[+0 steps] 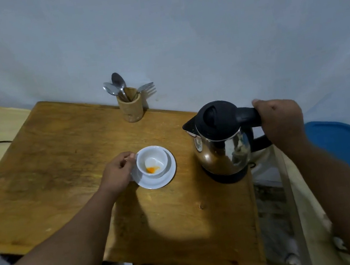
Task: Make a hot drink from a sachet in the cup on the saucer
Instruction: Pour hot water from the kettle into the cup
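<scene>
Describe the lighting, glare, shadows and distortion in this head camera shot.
Head view: dim, cool light; wide-angle bending curves the table edges and stretches both forearms. The steel kettle carries mirror-like reflections. Soft shadows fall beneath the left hand and behind the fork on the wall. Orange powder in the cup stays clear.

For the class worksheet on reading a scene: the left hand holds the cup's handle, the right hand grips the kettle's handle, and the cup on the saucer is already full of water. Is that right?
Not quite. The head view shows the cup holds only orange powder, no water. The rest stands: left hand at the cup's handle, right hand gripping the kettle, cup on its saucer.
</scene>
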